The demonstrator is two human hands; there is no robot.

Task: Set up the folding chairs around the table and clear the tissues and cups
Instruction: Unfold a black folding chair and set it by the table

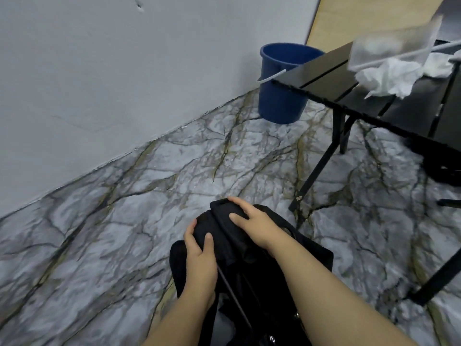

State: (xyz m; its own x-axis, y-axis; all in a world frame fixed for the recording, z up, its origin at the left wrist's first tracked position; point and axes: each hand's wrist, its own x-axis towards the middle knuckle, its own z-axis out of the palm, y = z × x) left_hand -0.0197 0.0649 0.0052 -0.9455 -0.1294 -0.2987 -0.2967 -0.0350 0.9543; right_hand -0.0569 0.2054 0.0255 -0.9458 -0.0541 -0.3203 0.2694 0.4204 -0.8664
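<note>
A black folding chair (252, 268) of fabric and thin rods stands folded on the floor right below me. My left hand (199, 258) grips the left upper corner of its fabric. My right hand (252, 221) lies over the right upper corner, fingers wrapped around the edge. At the upper right stands a black slatted table (349, 86). On it lie crumpled white tissues (389, 76) and a clear plastic cup (389, 43) on its side, blurred.
A blue bucket (282, 88) with a white handle stands on the marble-patterned floor (124, 221) by the grey wall (99, 71), just beyond the table's near corner. The table's black legs (316, 168) slant down to the right of the chair. A wooden board (349, 18) leans behind.
</note>
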